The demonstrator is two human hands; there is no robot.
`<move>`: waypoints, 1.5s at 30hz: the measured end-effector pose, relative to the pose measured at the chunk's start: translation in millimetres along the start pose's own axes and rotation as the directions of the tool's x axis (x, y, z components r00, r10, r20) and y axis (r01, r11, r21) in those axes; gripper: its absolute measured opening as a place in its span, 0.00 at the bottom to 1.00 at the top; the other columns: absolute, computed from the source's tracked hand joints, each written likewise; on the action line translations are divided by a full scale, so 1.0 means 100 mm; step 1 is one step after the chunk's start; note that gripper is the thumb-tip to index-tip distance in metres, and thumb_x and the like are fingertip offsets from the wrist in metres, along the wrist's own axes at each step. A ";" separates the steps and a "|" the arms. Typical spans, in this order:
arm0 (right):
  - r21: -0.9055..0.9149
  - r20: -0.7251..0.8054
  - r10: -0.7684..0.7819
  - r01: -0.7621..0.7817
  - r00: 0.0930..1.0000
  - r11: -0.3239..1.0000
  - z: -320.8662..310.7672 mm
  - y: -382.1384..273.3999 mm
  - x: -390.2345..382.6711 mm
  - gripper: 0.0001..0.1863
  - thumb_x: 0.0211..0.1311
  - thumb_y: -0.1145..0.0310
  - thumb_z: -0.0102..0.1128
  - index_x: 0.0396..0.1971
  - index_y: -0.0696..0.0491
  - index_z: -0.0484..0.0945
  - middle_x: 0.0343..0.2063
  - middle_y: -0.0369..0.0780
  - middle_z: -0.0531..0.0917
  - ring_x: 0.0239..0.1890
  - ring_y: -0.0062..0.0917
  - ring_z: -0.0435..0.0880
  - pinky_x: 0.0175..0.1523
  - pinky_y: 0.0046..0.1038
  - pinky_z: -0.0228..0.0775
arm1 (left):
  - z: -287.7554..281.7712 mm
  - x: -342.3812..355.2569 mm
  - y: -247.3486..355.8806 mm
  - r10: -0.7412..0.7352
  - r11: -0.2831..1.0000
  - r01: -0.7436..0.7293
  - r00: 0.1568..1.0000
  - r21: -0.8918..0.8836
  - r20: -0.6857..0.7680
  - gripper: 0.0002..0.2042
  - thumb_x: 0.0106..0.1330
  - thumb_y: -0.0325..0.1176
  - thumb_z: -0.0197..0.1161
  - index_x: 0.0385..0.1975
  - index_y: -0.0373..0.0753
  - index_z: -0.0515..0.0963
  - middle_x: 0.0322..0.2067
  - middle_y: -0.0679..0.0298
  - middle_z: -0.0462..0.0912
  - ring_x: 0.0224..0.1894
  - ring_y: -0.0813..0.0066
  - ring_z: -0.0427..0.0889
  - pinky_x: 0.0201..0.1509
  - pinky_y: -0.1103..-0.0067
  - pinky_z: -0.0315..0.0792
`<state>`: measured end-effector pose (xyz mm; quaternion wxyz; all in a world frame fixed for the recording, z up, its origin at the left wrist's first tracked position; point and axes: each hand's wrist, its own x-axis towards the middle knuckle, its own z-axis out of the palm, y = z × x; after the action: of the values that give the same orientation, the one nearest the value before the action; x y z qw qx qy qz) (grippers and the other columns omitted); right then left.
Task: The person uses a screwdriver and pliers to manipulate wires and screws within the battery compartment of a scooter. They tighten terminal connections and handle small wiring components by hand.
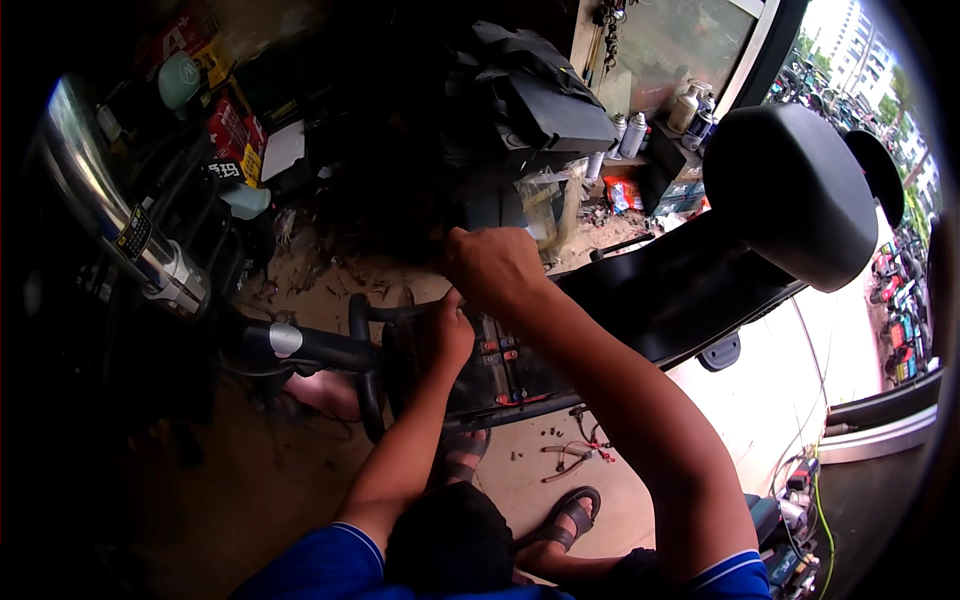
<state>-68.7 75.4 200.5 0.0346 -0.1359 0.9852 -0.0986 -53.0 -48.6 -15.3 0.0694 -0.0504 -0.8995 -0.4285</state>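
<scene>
An electric scooter with a black frame [320, 348] lies before me, its open compartment showing dark battery blocks [515, 372] with red and orange terminals and wires. My right hand [497, 268] is closed in a fist above the compartment's far edge. Below and left of it, my left hand [450, 338] is closed over the near side of the batteries, thumb pointing up toward the right hand. Deep shadow and the fingers hide whatever either hand grips. The scooter's black padded seat [785, 195] rises at the right.
Red-handled pliers [572, 458] and small loose parts lie on the floor near my sandalled foot [572, 518]. Spray cans [632, 135] and bottles stand on dark boxes at the back. A chrome tube [95, 170] rises at left. Tools and cables [795, 520] crowd the lower right.
</scene>
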 end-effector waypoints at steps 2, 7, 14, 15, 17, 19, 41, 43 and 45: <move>0.087 -0.112 -0.053 0.063 0.992 0.994 0.08 0.00 -0.05 0.25 0.54 0.69 0.70 0.52 0.53 0.72 0.38 0.50 0.84 0.42 0.46 0.86 0.43 0.42 0.79 | 0.11 -0.01 -0.17 0.161 0.987 -0.160 0.984 0.021 -0.080 0.21 0.67 0.21 0.53 0.60 0.41 0.76 0.50 0.48 0.83 0.52 0.44 0.82 0.55 0.61 0.77; 0.176 -0.220 -0.110 0.151 0.969 0.973 0.21 0.10 -0.06 0.27 0.54 0.71 0.69 0.55 0.52 0.69 0.41 0.51 0.82 0.48 0.49 0.83 0.51 0.43 0.76 | 0.29 0.09 -0.24 0.327 0.945 -0.326 0.933 0.031 -0.150 0.21 0.59 0.17 0.56 0.52 0.37 0.79 0.48 0.50 0.82 0.54 0.46 0.79 0.60 0.62 0.73; 0.038 -0.281 -0.149 0.166 0.948 0.985 0.16 0.07 -0.02 0.17 0.58 0.68 0.65 0.46 0.53 0.76 0.33 0.51 0.85 0.37 0.50 0.85 0.42 0.45 0.79 | 0.29 0.08 -0.14 0.388 0.920 -0.390 0.901 0.030 -0.193 0.19 0.50 0.14 0.57 0.44 0.34 0.81 0.47 0.53 0.81 0.54 0.48 0.76 0.60 0.62 0.72; 0.028 -0.216 -0.117 0.126 0.969 0.992 0.11 0.03 -0.02 0.13 0.59 0.67 0.64 0.43 0.54 0.76 0.33 0.52 0.85 0.36 0.49 0.86 0.40 0.44 0.79 | 0.28 0.10 -0.14 0.382 0.923 -0.385 0.902 0.029 -0.199 0.19 0.50 0.14 0.57 0.44 0.34 0.81 0.47 0.53 0.81 0.54 0.48 0.76 0.60 0.62 0.72; 0.012 -0.147 -0.088 0.091 0.985 0.996 0.07 -0.02 -0.02 0.10 0.61 0.67 0.62 0.39 0.55 0.76 0.34 0.53 0.84 0.34 0.49 0.87 0.38 0.42 0.80 | 0.26 0.12 -0.17 0.377 0.926 -0.376 0.905 0.047 -0.195 0.18 0.49 0.13 0.56 0.41 0.33 0.81 0.45 0.54 0.80 0.52 0.48 0.76 0.59 0.63 0.72; 0.058 -0.137 -0.029 0.038 0.990 0.998 0.03 -0.05 -0.04 0.13 0.58 0.70 0.64 0.41 0.56 0.74 0.36 0.53 0.84 0.38 0.49 0.86 0.41 0.44 0.80 | 0.27 0.14 -0.19 0.370 0.928 -0.369 0.908 0.042 -0.197 0.17 0.50 0.14 0.56 0.40 0.34 0.82 0.45 0.54 0.81 0.51 0.48 0.76 0.58 0.64 0.72; 0.106 -0.225 -0.294 0.323 0.929 0.940 0.23 0.11 0.07 0.25 0.50 0.79 0.66 0.50 0.54 0.71 0.38 0.51 0.83 0.44 0.47 0.85 0.48 0.40 0.78 | 0.29 0.15 -0.17 0.428 0.903 -0.406 0.872 0.138 -0.236 0.12 0.52 0.18 0.60 0.35 0.38 0.83 0.38 0.56 0.81 0.48 0.51 0.76 0.54 0.65 0.73; 0.115 -0.098 -0.330 0.340 0.939 0.933 0.18 0.21 0.11 0.16 0.59 0.71 0.64 0.47 0.55 0.74 0.36 0.52 0.85 0.43 0.48 0.86 0.46 0.44 0.79 | 0.28 0.13 -0.09 0.447 0.894 -0.426 0.865 0.139 -0.227 0.12 0.53 0.18 0.60 0.36 0.38 0.83 0.38 0.57 0.82 0.48 0.51 0.76 0.54 0.65 0.73; 0.062 -0.109 -0.299 0.307 0.948 0.950 0.14 0.20 0.09 0.15 0.60 0.69 0.64 0.45 0.55 0.75 0.35 0.53 0.85 0.41 0.49 0.86 0.44 0.44 0.79 | 0.27 0.12 -0.12 0.463 0.886 -0.439 0.858 0.150 -0.221 0.12 0.53 0.19 0.59 0.36 0.38 0.84 0.38 0.57 0.82 0.49 0.52 0.77 0.54 0.65 0.73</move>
<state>-81.4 89.0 182.4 -0.0240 -0.2791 0.9486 -0.1476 -69.3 -34.3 -39.1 0.2832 -0.2019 -0.8656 -0.3602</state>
